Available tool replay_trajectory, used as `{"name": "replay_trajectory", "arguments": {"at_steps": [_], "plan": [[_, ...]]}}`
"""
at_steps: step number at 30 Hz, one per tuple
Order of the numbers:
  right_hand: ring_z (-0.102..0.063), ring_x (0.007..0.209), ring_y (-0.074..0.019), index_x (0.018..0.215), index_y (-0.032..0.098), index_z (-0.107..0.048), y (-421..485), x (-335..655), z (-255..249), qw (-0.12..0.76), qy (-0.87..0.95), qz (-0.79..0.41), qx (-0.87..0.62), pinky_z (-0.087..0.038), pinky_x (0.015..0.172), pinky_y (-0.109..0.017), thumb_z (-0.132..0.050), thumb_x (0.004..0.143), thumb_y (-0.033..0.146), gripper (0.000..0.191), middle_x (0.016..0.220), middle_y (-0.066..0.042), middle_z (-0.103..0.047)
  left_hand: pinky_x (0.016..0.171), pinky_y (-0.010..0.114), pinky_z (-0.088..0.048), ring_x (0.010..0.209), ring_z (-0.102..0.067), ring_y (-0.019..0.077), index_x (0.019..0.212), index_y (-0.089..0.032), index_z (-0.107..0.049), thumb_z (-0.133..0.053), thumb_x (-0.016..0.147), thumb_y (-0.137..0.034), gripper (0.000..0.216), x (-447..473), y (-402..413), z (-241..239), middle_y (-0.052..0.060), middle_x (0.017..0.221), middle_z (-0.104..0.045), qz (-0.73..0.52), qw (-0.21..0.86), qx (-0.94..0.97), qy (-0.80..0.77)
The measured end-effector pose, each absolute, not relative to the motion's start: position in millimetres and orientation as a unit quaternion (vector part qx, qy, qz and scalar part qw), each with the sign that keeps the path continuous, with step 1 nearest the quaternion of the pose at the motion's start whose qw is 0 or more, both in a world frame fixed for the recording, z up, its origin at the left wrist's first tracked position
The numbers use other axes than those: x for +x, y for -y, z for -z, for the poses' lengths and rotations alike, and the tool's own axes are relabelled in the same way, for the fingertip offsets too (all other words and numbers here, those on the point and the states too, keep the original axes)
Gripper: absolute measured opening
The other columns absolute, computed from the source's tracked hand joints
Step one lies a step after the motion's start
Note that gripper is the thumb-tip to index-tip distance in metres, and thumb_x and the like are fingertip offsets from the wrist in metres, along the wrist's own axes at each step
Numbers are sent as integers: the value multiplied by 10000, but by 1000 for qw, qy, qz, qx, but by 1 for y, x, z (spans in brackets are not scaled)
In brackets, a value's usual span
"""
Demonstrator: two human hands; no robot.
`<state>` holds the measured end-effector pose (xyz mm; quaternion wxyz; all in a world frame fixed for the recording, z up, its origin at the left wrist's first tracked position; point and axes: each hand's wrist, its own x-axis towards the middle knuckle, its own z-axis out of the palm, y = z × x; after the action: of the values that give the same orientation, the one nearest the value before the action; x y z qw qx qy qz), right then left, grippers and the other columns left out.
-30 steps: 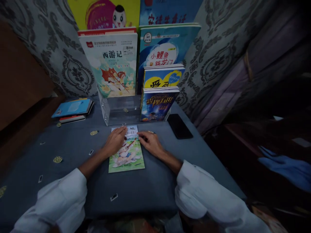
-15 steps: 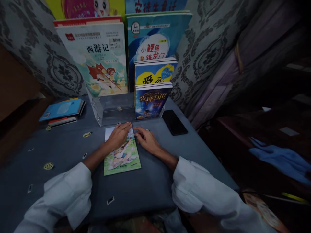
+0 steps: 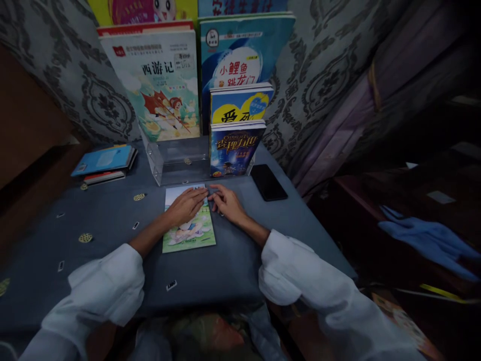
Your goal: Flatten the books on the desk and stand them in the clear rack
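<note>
A thin picture book (image 3: 190,235) with a green and pale blue cover lies flat on the dark table in front of me. My left hand (image 3: 187,204) rests palm down across its upper part, fingers stretched out to the right, hiding part of the cover picture. Just right of the book's upper edge is my right hand (image 3: 227,203). Its index finger reaches toward the book's edge and the other fingers are loosely bent, with nothing seen in them. Behind both hands stands a clear acrylic book rack (image 3: 176,155).
The rack holds a white-covered book (image 3: 161,90), a teal book (image 3: 244,45), a yellow and blue book (image 3: 240,105) and a dark blue book (image 3: 233,150). A black phone (image 3: 269,182) lies right of it. Several books are piled in a stack (image 3: 107,163) at the left. A patterned curtain (image 3: 319,75) hangs behind.
The left hand has slid slightly down over the book, covering more of its picture. My right index finger has straightened a little. The view has shifted slightly.
</note>
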<state>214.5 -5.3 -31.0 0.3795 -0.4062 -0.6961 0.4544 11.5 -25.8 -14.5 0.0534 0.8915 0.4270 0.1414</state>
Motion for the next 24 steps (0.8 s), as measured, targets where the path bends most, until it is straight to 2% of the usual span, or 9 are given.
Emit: {"name": "replay_trajectory", "arguments": {"at_steps": [4,13,19,24], "plan": [[-640,509,-76,1281,175,-553,5,215,31,382,697,-450,-407,-487,460,-154,-454,887,109,411,853,-12,-738,1209,460,-341,1435,-468,210,1427,-174,-549,-356,1035,-278,449,13,37,17,108,1507,-547,-143,53,891,-428],[-637,499,-85,1253,161,-569,3,213,32,378,695,-442,-423,-504,474,-177,-456,890,131,381,864,-19,-742,1223,482,-325,1444,-456,216,1437,-154,-537,-348,1036,-275,460,15,68,9,119,1511,-541,-133,72,899,-412],[-645,530,-100,1249,176,-589,1,212,35,382,709,-427,-412,-563,572,-231,-477,896,134,373,921,-39,-764,1225,493,-331,1448,-452,219,1437,-168,-540,-351,1038,-259,450,20,90,2,111,1509,-545,-124,88,911,-382],[-654,546,-114,1239,172,-606,4,212,32,376,724,-405,-412,-574,645,-266,-498,909,139,348,902,-35,-759,1260,499,-271,1445,-456,206,1454,-199,-525,-371,1042,-256,444,22,110,2,85,1510,-547,-125,101,917,-365]]}}
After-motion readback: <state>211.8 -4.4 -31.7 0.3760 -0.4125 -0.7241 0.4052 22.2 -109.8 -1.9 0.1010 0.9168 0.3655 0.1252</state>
